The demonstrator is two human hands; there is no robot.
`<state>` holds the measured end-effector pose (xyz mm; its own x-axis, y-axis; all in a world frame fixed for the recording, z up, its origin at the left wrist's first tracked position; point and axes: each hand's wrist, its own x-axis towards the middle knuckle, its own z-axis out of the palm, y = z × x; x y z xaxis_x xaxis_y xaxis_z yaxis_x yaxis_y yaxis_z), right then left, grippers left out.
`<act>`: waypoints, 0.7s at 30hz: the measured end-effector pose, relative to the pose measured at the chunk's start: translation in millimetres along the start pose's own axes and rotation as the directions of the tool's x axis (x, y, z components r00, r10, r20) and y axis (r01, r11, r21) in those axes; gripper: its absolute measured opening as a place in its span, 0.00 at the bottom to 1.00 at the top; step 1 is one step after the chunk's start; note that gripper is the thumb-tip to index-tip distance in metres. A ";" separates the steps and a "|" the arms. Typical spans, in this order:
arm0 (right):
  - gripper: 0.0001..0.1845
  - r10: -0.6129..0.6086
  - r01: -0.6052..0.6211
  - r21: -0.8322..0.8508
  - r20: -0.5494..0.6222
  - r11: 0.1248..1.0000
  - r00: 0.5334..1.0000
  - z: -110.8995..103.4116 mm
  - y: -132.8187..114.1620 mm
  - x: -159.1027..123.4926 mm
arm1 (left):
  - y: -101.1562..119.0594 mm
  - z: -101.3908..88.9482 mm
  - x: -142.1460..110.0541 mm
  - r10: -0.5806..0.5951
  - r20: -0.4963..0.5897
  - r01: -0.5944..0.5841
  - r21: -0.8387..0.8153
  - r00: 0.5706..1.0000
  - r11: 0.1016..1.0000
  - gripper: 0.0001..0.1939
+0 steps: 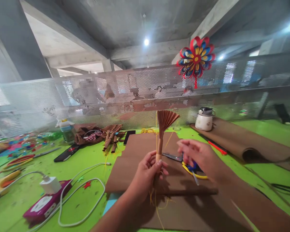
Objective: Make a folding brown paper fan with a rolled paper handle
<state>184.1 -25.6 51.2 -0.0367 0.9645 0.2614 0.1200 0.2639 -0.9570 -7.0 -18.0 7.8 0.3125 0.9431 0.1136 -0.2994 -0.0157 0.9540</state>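
My left hand [151,167] is closed around the lower stem of a pleated brown paper fan [164,124], held upright with its folds spread at the top. A fine yellow thread [156,129] runs along the fan's left edge, and loose thread ends hang below my left hand. To the right of the stem, my right hand [195,156] is raised with its fingers curled together; what they pinch, if anything, cannot be made out. Beneath it lie scissors [195,172] with blue and yellow handles, their blades pointing left. Folded brown paper [128,161] lies under both hands.
A purple power strip [47,203] with a white charger and cable stands at left, near a black phone [67,152]. Rolled brown paper bundles [111,138] lie behind. At right, a white bottle [204,120] stands on a brown paper roll [244,138], beside a red cutter [217,147].
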 end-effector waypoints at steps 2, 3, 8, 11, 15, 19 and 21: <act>0.19 0.004 0.004 0.156 -0.050 0.988 0.999 -0.7 -8.4 14.4 | -1.4 2.5 -1.6 -0.014 0.020 0.013 0.029 1.000 0.999 0.26; 0.19 -0.009 0.027 0.213 -0.084 0.977 0.996 -0.6 -12.2 21.3 | -1.7 3.7 -2.4 -0.019 0.035 0.017 0.044 0.999 0.999 0.25; 0.19 -0.116 0.183 0.275 -0.242 0.944 0.963 -2.6 -20.4 45.5 | -1.3 6.4 -4.9 -0.020 0.077 0.012 0.108 0.997 0.994 0.18; 0.20 -0.152 0.227 0.238 -0.297 0.944 0.943 -8.3 -18.2 50.7 | -1.1 5.3 -4.9 -0.010 0.061 0.002 0.131 0.998 0.991 0.18; 0.17 -0.172 0.240 0.178 -0.330 0.954 0.928 -14.2 -13.3 52.1 | -1.0 2.8 -4.9 -0.019 0.070 0.009 0.140 0.997 0.990 0.19; 0.15 -0.151 0.233 0.208 -0.348 0.950 0.925 -13.3 -9.6 50.4 | 0.1 0.7 -4.6 0.000 0.106 -0.022 0.202 0.994 0.979 0.15; 0.14 -0.089 0.179 0.277 -0.307 0.944 0.947 -13.4 -9.2 49.4 | 0.5 0.1 -3.8 0.025 0.095 -0.046 0.224 0.995 0.973 0.16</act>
<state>194.5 19.7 74.6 0.2595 0.8913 0.3717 -0.1679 0.4207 -0.8915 -8.2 -21.6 7.8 0.3895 0.9065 0.1632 -0.1034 -0.1330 0.9857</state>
